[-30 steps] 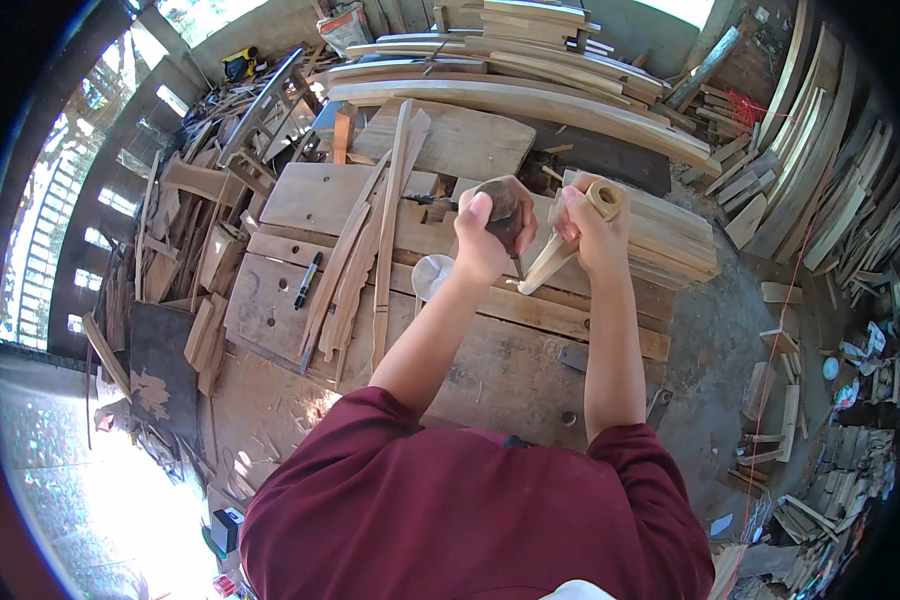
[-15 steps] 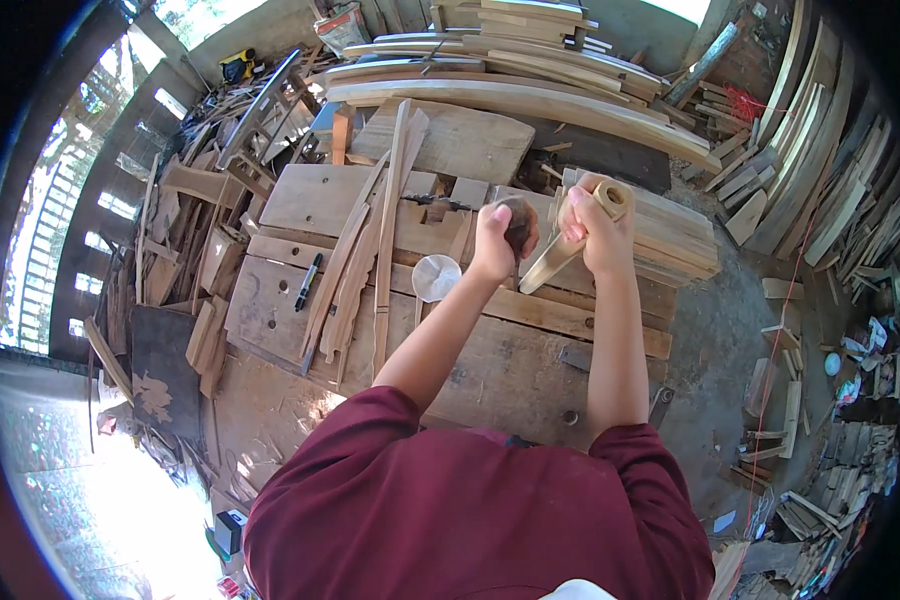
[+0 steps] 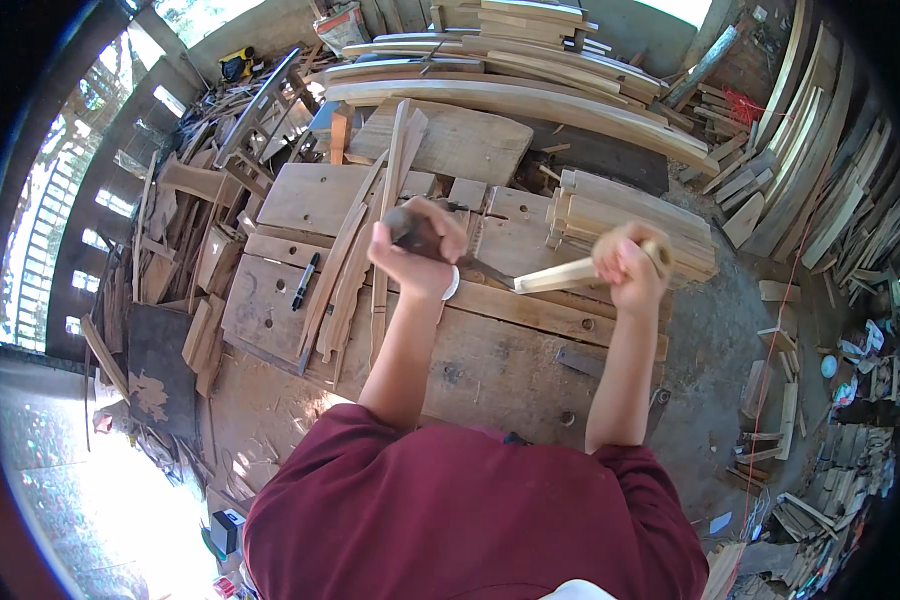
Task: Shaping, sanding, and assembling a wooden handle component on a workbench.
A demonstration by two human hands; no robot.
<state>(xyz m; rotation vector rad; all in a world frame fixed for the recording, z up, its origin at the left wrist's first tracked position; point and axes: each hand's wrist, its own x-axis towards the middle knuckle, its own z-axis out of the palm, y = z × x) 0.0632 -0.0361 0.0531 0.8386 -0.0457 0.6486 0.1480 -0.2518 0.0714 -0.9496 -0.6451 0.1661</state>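
Extending from the near edge: two bare forearms (image 3: 618, 390), out of the short sleeves of a maroon cloth shirt (image 3: 470, 510).
Right hand (image 3: 630, 265): closed in a fist around the thick end of a pale, tapering wooden piece (image 3: 558, 277).
Left hand (image 3: 425, 250): curled tight around a dark, rounded tool handle (image 3: 402, 228).
Wooden piece, lie: above the right half of the table (image 3: 470, 370), long axis crosswise, narrow end pointing left and slightly toward the person, round butt jutting right of the fist.
Tool blade (image 3: 492, 272): dark and slim, slanting rightward to the narrow end; whether the two touch, I cannot tell.
Table surface: worn brown planks pierced with round holes.
White disc (image 3: 452, 285): partly hidden behind the left wrist.
Thin strips (image 3: 352, 265): bare wood, some wavy-edged, running away from the person.
Marker (image 3: 306, 281): dark, slender, left of the strips.
Board stack (image 3: 640, 222): pale, squared timber beyond the right hand.
Farthest beams (image 3: 530, 100): long, pale, across the back.
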